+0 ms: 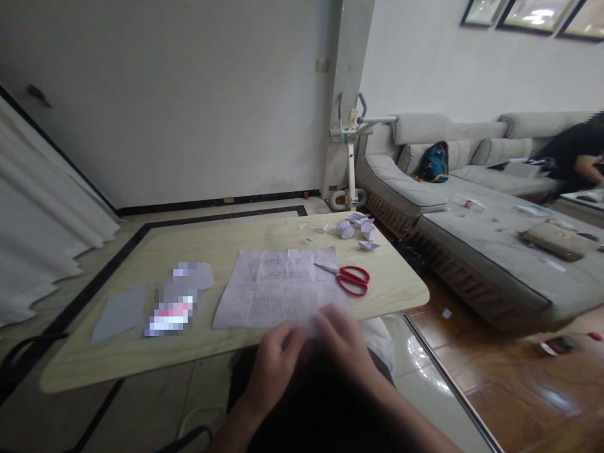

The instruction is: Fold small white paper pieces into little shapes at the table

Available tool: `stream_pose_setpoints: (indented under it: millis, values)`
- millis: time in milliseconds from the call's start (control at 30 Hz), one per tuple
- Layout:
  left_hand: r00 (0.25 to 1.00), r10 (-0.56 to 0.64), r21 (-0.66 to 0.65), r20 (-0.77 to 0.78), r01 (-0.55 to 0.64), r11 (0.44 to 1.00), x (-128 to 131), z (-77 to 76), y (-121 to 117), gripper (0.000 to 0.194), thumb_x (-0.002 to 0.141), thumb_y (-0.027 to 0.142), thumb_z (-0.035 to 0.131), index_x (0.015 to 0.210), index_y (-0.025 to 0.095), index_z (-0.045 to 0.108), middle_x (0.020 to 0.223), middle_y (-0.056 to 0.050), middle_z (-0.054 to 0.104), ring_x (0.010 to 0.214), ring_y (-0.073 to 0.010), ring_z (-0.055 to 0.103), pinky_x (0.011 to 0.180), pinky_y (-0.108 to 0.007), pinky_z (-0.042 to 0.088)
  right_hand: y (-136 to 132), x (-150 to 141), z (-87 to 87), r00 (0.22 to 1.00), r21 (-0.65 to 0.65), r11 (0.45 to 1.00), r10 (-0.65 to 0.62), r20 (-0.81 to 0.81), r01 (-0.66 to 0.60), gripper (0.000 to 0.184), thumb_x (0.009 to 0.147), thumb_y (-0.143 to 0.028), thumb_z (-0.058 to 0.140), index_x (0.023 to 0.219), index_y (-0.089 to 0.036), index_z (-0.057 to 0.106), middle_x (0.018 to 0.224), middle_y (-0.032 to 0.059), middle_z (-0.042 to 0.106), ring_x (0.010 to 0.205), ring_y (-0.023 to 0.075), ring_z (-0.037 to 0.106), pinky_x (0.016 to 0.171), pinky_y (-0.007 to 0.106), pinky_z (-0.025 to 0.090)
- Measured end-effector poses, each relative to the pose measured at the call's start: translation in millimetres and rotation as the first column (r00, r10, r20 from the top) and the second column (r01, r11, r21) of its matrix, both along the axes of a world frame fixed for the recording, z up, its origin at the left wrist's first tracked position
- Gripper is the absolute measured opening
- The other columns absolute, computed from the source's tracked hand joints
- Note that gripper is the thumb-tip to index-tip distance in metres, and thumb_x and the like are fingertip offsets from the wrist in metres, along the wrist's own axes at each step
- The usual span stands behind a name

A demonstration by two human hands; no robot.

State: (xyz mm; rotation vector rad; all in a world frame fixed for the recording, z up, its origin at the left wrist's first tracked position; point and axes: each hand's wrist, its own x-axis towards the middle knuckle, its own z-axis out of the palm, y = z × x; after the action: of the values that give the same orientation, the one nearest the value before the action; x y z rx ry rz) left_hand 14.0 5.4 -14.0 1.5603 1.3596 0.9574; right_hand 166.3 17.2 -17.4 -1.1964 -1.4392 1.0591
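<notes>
Where both meet, left hand [276, 358] and right hand [342, 343] pinching paper [309, 324].

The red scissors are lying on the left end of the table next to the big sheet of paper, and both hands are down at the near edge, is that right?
Not quite. The head view shows the red scissors on the right part of the table, beside the big sheet of paper. The left hand and right hand are indeed at the near edge.
</notes>
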Motion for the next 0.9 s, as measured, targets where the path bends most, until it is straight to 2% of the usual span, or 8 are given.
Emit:
stream_pose_setpoints:
  millis: [200,300,433,500,567,667,800,900]
  values:
    - [0.999,-0.016,0.032,-0.051,0.018,0.999,-4,-3.9,1,0.039,0.093,0.040,0.050,0.060,0.019,0.052,0.054,0.003,0.055,0.053,-0.0129,0.054,0.053,-0.021,0.041,-1,0,-1.3,0.995,-0.032,0.995,0.095,0.022,-0.095,0.036,0.093,-0.040,0.050,0.065,-0.020,0.041,0.062,-0.0050,0.037,0.059,0.0113,0.037,0.053,0.023,0.033]
    - [1.000,-0.002,0.027,-0.019,0.003,1.000,-4,-4.9,2,0.038,0.092,0.042,0.051,0.061,0.019,0.053,0.054,0.003,0.056,0.053,-0.0131,0.054,0.054,-0.021,0.042,-1,1,0.9,0.997,0.041,0.997,0.063,0.052,-0.065,0.036,0.092,-0.038,0.051,0.063,-0.019,0.043,0.061,-0.0046,0.039,0.058,0.0113,0.038,0.053,0.023,0.033]
    - [0.987,0.081,-0.023,0.136,-0.078,0.997,-4,-7.8,5,0.037,0.090,0.049,0.051,0.068,0.019,0.057,0.057,0.002,0.060,0.053,-0.0137,0.058,0.053,-0.022,0.045,0,6,2.1,0.990,0.191,0.982,-0.025,0.136,-0.001,0.032,0.092,-0.031,0.053,0.064,-0.016,0.057,0.059,-0.0018,0.048,0.056,0.0123,0.045,0.052,0.024,0.036]
    - [0.971,0.103,-0.095,0.214,-0.084,0.992,-4,-9.8,7,0.048,0.092,0.054,0.043,0.064,0.018,0.057,0.053,0.000,0.060,0.049,-0.0138,0.057,0.050,-0.023,0.045,0,9,-0.3,0.971,0.360,0.933,-0.090,0.221,0.005,0.025,0.092,-0.026,0.053,0.076,-0.014,0.068,0.060,0.0002,0.052,0.055,0.0132,0.047,0.052,0.025,0.036]
    - [0.956,0.070,-0.191,0.284,-0.015,0.982,-4,-10.6,8,0.060,0.093,0.058,0.032,0.058,0.018,0.058,0.049,-0.003,0.061,0.044,-0.0145,0.057,0.045,-0.024,0.044,0,11,-4.3,0.936,0.541,0.840,-0.160,0.315,-0.038,0.022,0.092,-0.021,0.053,0.090,-0.015,0.073,0.060,0.0016,0.054,0.054,0.0142,0.047,0.051,0.026,0.036]
    - [0.941,0.040,-0.212,0.336,0.034,0.977,-5,-8.4,9,0.054,0.089,0.058,0.039,0.060,0.018,0.061,0.050,-0.003,0.063,0.042,-0.0154,0.057,0.042,-0.025,0.042,1,11,-10.2,0.896,0.658,0.739,-0.181,0.405,-0.148,0.021,0.091,-0.017,0.054,0.099,-0.015,0.073,0.065,0.0046,0.059,0.058,0.0163,0.051,0.052,0.028,0.038]
    - [0.957,0.111,-0.126,0.268,-0.079,0.989,-6,-3.8,8,0.029,0.085,0.042,0.054,0.066,0.021,0.058,0.047,0.003,0.058,0.045,-0.0148,0.057,0.044,-0.023,0.043,0,10,-10.7,0.911,0.601,0.769,-0.058,0.408,-0.220,0.029,0.087,-0.010,0.053,0.111,-0.018,0.068,0.083,0.0081,0.063,0.071,0.0184,0.058,0.061,0.029,0.047]
    - [0.972,0.092,-0.105,0.217,-0.070,0.992,-7,-2.6,7,0.025,0.089,0.037,0.052,0.072,0.020,0.057,0.055,0.003,0.062,0.050,-0.0147,0.060,0.048,-0.023,0.046,0,10,-5.5,0.961,0.514,0.850,-0.041,0.274,-0.110,0.039,0.083,-0.008,0.051,0.120,-0.019,0.059,0.096,0.0085,0.062,0.080,0.0184,0.059,0.071,0.031,0.050]
